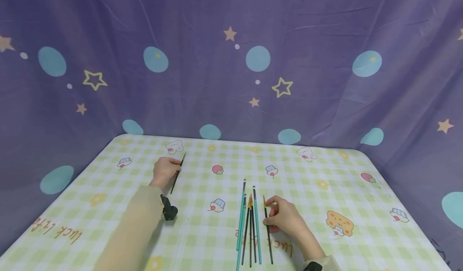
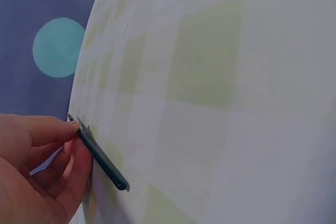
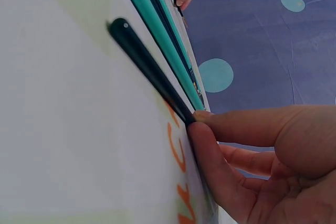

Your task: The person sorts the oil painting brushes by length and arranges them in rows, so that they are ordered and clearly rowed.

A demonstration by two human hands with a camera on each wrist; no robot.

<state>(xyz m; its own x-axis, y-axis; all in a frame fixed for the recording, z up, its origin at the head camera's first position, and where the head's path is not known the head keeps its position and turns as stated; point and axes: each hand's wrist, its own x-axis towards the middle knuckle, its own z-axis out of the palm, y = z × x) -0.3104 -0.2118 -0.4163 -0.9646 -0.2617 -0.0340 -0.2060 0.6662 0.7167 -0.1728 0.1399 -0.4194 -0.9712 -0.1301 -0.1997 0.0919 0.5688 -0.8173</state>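
Toward the far left of the table, my left hand (image 1: 165,170) pinches a thin dark paintbrush (image 1: 175,184) between thumb and fingers. Its dark handle end (image 2: 107,163) lies on or just over the cloth in the left wrist view. My right hand (image 1: 285,215) pinches another dark paintbrush (image 1: 269,241) near its yellowish bristle end, just right of a loose group of brushes. In the right wrist view this handle (image 3: 149,72) slants beside turquoise ones. The group mixes several turquoise paintbrushes (image 1: 257,231) and dark paintbrushes (image 1: 250,243), roughly parallel, bristles pointing away from me.
A green-and-white checked tablecloth (image 1: 202,239) with printed cakes, strawberries and lettering covers the table. Behind the table's far edge hangs a purple curtain (image 1: 202,62) with stars and blue ovals. Cloth lies between the left-hand brush and the group.
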